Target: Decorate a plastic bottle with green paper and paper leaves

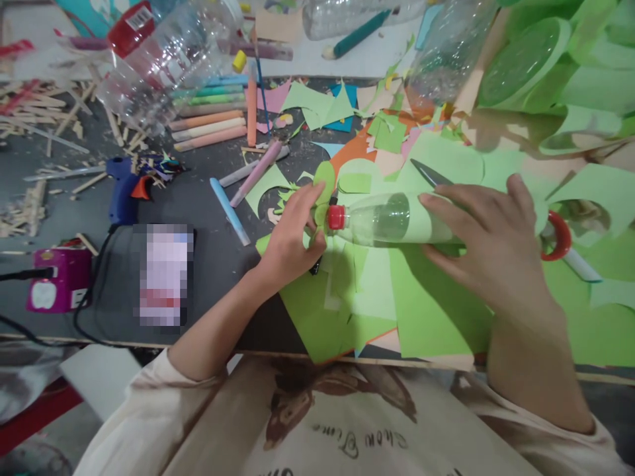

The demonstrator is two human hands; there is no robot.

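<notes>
A clear plastic bottle [380,218] with a red cap [337,217] lies on its side, pale green paper around its lower part. Wrapped over that papered part is my right hand [489,241], gripping the bottle. My left hand [296,231] pinches a green paper cutout [323,185] with rounded lobes, close against the cap. Whether the cutout touches the cap I cannot tell. Scissors with a red handle [558,236] lie partly hidden behind my right hand, their dark blade [427,173] pointing up and left.
Green paper sheets [436,311] and scraps cover the table's right side. Leftward lie a blue glue gun [122,188], a phone [166,274], a purple power adapter [58,281] with cables, and wooden sticks [34,112]. Markers [211,125] and plastic bottles [169,59] are farther back.
</notes>
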